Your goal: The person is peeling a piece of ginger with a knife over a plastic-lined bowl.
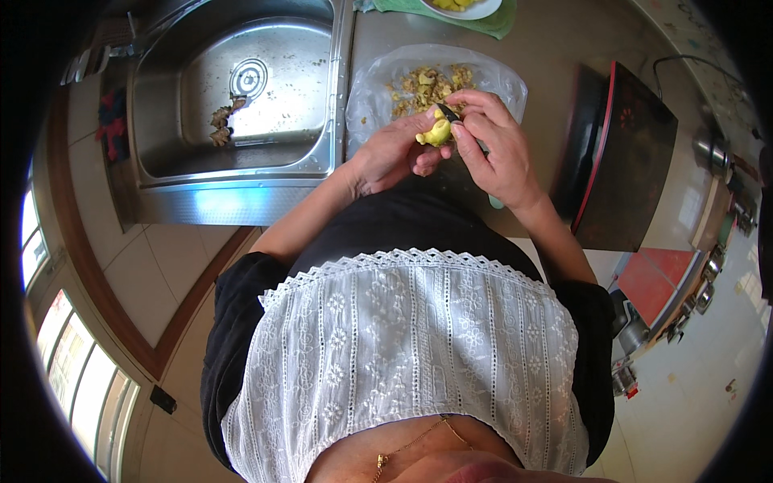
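My left hand holds a knob of mostly peeled yellow ginger between its thumb and fingers. In my right hand is a small knife, its dark blade against the top of the ginger. A pale green end, apparently of the knife's handle, shows below the right palm; the rest of the handle is hidden by the hand. Just beyond both hands, a clear plastic bag lies spread on the steel counter, with a heap of brownish-yellow ginger peelings on it.
Unpeeled ginger lies in the stainless steel sink at the left, near the drain. A white bowl of yellow pieces stands on a green cloth at the back. A dark, red-edged panel, perhaps a cooktop, is at the right.
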Action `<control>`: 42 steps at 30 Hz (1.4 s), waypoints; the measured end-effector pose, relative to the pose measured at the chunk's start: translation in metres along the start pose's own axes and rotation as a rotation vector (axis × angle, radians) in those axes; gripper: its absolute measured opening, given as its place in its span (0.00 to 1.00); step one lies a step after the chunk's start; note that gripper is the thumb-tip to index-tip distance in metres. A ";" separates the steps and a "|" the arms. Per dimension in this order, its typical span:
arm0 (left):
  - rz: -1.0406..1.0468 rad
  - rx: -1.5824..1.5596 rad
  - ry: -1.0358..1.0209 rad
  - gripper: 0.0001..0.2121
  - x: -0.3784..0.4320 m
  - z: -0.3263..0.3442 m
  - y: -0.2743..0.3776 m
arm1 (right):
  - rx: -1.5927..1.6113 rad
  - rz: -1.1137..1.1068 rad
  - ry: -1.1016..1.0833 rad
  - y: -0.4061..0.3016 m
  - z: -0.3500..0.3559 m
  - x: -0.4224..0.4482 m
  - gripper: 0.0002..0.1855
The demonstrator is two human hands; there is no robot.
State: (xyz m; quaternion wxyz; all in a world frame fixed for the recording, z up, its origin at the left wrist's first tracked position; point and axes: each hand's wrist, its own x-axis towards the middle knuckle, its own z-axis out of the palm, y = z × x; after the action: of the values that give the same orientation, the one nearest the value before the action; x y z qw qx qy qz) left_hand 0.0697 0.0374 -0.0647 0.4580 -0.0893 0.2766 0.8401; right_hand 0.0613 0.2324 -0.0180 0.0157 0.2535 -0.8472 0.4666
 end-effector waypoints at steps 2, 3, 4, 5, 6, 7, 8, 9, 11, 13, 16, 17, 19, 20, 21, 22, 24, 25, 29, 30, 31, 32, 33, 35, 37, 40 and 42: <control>-0.054 -0.044 -0.055 0.19 0.000 -0.004 0.001 | 0.014 0.006 -0.023 0.005 0.000 0.000 0.07; -0.072 -0.025 -0.057 0.20 0.000 -0.005 0.003 | 0.020 0.024 -0.027 0.008 0.000 -0.001 0.07; -0.091 -0.006 -0.059 0.20 0.000 -0.006 0.005 | 0.026 0.042 -0.030 0.011 0.002 -0.003 0.07; -0.110 0.013 -0.060 0.21 -0.001 -0.006 0.006 | 0.019 0.076 -0.015 0.012 0.003 -0.005 0.07; -0.074 0.008 -0.005 0.21 -0.001 -0.002 0.007 | 0.013 0.108 -0.001 0.013 0.004 -0.007 0.07; -0.037 0.002 0.051 0.22 -0.001 0.006 0.006 | 0.007 0.140 0.013 0.013 0.006 -0.008 0.07; -0.001 -0.003 0.107 0.23 -0.002 0.011 0.006 | -0.001 0.147 0.023 0.014 0.007 -0.009 0.07; 0.033 0.027 0.101 0.22 -0.003 0.013 0.006 | -0.011 0.155 0.035 0.014 0.008 -0.010 0.07; 0.102 0.085 0.090 0.22 -0.004 0.013 0.008 | -0.014 0.178 0.042 0.015 0.008 -0.011 0.07; 0.089 0.219 0.099 0.21 -0.003 0.009 0.003 | 0.004 0.208 0.031 0.016 0.008 -0.013 0.06; 0.101 0.305 0.152 0.19 -0.005 0.013 0.005 | -0.055 0.134 0.055 0.015 0.005 -0.010 0.06; 0.110 0.314 0.177 0.18 -0.006 0.014 0.005 | -0.040 0.154 0.059 0.015 0.004 -0.011 0.06; 0.039 0.434 0.171 0.18 -0.006 0.004 0.007 | -0.011 0.192 0.068 0.014 0.001 -0.011 0.06; 0.003 0.493 0.168 0.19 -0.007 0.000 0.008 | -0.038 0.212 0.030 0.013 -0.002 -0.013 0.06; 0.022 0.524 0.169 0.19 -0.007 0.001 0.007 | -0.066 0.232 -0.009 0.012 -0.005 -0.015 0.06; 0.041 0.555 0.169 0.19 -0.009 0.004 0.008 | -0.095 0.252 -0.049 0.011 -0.007 -0.015 0.06; 0.078 0.611 0.167 0.18 -0.010 0.007 0.009 | -0.178 0.238 -0.108 0.007 -0.009 -0.013 0.06; 0.095 0.637 0.165 0.18 -0.011 0.008 0.009 | -0.219 0.229 -0.138 0.006 -0.009 -0.012 0.06; 0.169 0.795 0.206 0.17 -0.014 0.019 0.012 | -0.166 0.186 -0.126 0.006 -0.008 -0.011 0.07; 0.251 0.836 0.207 0.17 -0.014 0.017 0.009 | -0.162 0.164 -0.117 0.006 -0.007 -0.012 0.06; 0.334 0.876 0.207 0.17 -0.012 0.012 0.003 | -0.157 0.141 -0.108 0.006 -0.007 -0.012 0.06; 0.418 0.916 0.208 0.17 -0.012 0.010 0.000 | -0.160 0.131 -0.105 0.005 -0.007 -0.012 0.06; 0.377 0.939 0.213 0.18 -0.013 0.012 0.002 | -0.165 0.123 -0.100 0.005 -0.008 -0.012 0.06; 0.295 0.984 0.223 0.20 -0.017 0.017 0.008 | -0.172 0.118 -0.074 0.005 -0.009 -0.011 0.06; 0.293 1.033 0.242 0.20 -0.018 0.018 0.009 | -0.176 0.120 -0.034 0.002 -0.009 -0.010 0.06; 0.333 1.058 0.278 0.19 -0.018 0.017 0.006 | -0.118 0.137 -0.060 -0.004 -0.010 -0.009 0.06; 0.349 1.069 0.297 0.18 -0.019 0.018 0.006 | -0.176 0.019 -0.070 -0.004 -0.010 -0.005 0.06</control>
State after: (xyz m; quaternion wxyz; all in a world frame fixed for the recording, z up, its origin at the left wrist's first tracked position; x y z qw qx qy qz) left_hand 0.0777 0.0311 -0.0400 0.2507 0.0842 0.7341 0.6254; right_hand 0.0655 0.2408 -0.0099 0.0037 0.2592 -0.8874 0.3813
